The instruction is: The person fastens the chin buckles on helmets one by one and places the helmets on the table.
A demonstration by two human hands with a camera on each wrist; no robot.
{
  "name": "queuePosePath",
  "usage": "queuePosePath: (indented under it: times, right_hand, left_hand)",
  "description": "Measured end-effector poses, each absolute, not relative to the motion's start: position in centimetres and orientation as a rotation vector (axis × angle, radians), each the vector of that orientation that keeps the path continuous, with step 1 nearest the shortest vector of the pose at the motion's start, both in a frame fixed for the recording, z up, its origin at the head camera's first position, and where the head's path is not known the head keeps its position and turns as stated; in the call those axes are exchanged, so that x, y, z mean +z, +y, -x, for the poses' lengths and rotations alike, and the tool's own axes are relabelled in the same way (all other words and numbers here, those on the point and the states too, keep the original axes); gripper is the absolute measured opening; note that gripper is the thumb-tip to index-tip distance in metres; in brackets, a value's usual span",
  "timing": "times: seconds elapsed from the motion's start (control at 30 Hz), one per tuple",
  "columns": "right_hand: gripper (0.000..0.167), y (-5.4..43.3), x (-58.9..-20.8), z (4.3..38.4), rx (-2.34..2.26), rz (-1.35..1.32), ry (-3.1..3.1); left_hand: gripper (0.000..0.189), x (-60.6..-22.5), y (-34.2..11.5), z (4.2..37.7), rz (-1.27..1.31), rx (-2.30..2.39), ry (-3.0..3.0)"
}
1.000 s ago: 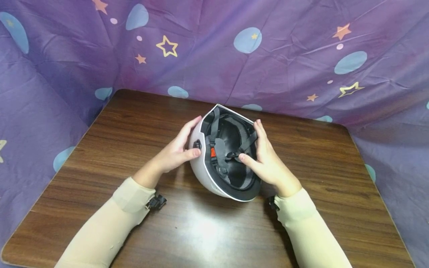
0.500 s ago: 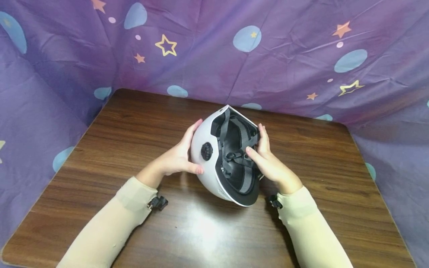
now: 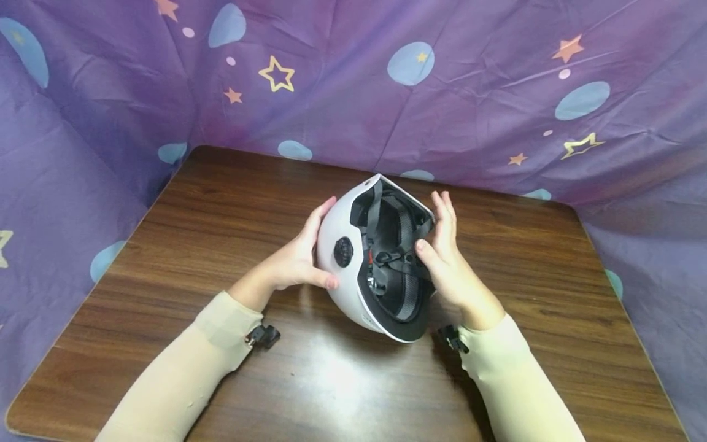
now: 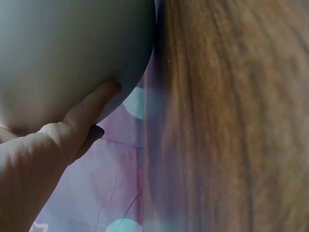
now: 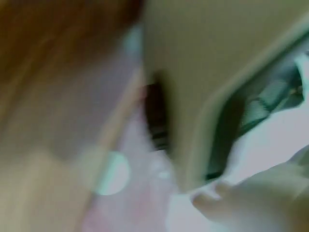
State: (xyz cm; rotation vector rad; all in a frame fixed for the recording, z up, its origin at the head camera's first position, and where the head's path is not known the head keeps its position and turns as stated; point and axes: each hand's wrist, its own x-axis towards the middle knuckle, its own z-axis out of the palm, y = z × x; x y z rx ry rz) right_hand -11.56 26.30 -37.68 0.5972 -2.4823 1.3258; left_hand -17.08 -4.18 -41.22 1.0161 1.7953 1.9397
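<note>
A white helmet [image 3: 348, 288] lies tilted on the table, its dark padded inside facing right. A round black knob [image 3: 343, 252] sits on its left side, and dark straps [image 3: 386, 258] cross the hollow. My left hand [image 3: 293, 261] holds the shell from the left, thumb in front and fingers round the far side. In the left wrist view, fingers [image 4: 96, 104] lie along the smooth shell. My right hand [image 3: 450, 261] is at the helmet's right rim, fingers fairly straight, thumb by the opening. The right wrist view is blurred, with that hand [image 5: 260, 200] just below the rim.
A brown wood-grain table [image 3: 193, 245] carries the helmet. Behind it and at its sides hangs a purple cloth [image 3: 342, 116] with stars and blue ovals. Small black devices [image 3: 264, 336] are strapped at both sleeve cuffs.
The helmet has turned so its left side and knob show more and the opening faces further right. My right hand's fingers have straightened and moved off the rim to the right.
</note>
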Motion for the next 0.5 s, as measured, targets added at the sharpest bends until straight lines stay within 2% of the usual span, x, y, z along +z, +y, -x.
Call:
queuePosePath:
  times: [0.07, 0.27, 0.5]
  right_hand:
    - [0.104, 25.6, -36.8, 10.8, 1.276, -0.676, -2.416]
    - [0.101, 22.9, -34.1, 8.3, 1.175, -1.022, -2.210]
    - [0.073, 20.2, -33.0, 6.1, 0.885, -1.263, -2.185]
  left_hand:
    - [0.164, -41.2, -4.1, 17.1, -1.012, 1.943, 1.782]
    - [0.161, -41.1, -3.9, 16.9, -0.999, 1.943, 1.765]
    - [0.157, -40.7, -3.9, 16.5, -1.009, 1.874, 1.868]
